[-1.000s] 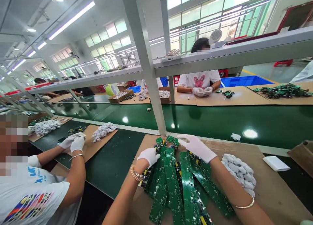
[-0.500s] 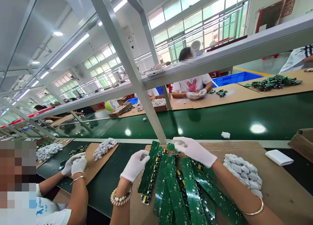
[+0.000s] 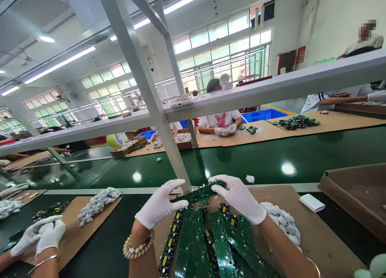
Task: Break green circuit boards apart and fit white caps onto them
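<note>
Your right hand pinches one end of a green circuit strip at the far end of the board heap; your left hand, thumb and fingers parted, frames the other end; whether it grips cannot be told.

A dark desk carries a cardboard sheet, on which long green circuit boards overlap, with a pile of white pieces to their right. A folded white packet lies by the sheet's right edge, and a cardboard box stands beyond it. Farther left, a second sheet bears another white heap; small boards lie just beside that sheet.
</note>
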A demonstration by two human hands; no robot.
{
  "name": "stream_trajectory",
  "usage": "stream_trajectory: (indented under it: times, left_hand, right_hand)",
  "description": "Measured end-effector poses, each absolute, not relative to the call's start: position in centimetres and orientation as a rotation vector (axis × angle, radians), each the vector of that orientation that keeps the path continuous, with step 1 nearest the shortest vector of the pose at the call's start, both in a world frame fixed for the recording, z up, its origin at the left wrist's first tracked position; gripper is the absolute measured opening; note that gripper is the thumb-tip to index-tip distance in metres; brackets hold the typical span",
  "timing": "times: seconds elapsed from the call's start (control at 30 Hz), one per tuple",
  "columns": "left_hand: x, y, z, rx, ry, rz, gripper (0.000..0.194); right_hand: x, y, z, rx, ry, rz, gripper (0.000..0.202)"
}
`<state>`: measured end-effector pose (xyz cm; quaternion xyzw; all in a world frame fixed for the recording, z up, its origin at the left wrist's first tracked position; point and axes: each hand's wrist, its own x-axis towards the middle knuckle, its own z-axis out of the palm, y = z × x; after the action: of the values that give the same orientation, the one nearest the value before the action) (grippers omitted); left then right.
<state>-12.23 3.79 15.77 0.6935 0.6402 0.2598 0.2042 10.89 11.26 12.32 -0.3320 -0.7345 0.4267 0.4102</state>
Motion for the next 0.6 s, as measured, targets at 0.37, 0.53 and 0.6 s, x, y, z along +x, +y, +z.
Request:
stream_trajectory:
  times: [0.37,0.53,0.6]
  left_hand:
    - [-10.8,6.0,14.6,1.402,1.809,0.808,0.045]
    - [-9.5,5.1,15.2,1.452,1.801,0.73,0.042]
    - [-9.8,4.8,15.4,1.482,1.806,0.718,0.042]
  right_hand:
    - [8.7,12.9,9.2,-1.084,-1.698,0.894,0.029]
    - [8.7,13.7,8.7,-1.162,-1.787,0.714,0.028]
    - [8.7,14.1,8.1,-1.08,-1.864,0.867,0.028]
